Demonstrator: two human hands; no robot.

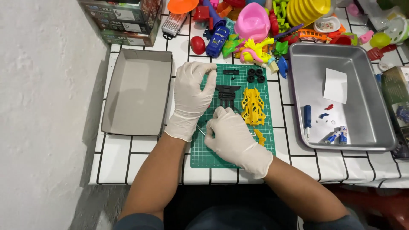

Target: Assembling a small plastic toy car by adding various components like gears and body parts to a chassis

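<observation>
Black toy-car chassis point(226, 95) flat on green cutting mat point(232, 159), beside yellow body shell point(253, 105).

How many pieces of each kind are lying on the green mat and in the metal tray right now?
On the green cutting mat:
Black chassis: 1
Yellow car body: 1
Black wheels: 4
In the metal tray:
Blue-handled screwdriver: 1
Batteries: 2
White paper slip: 1
Total: 10, leaving out tiny bits too small to tell.
</observation>
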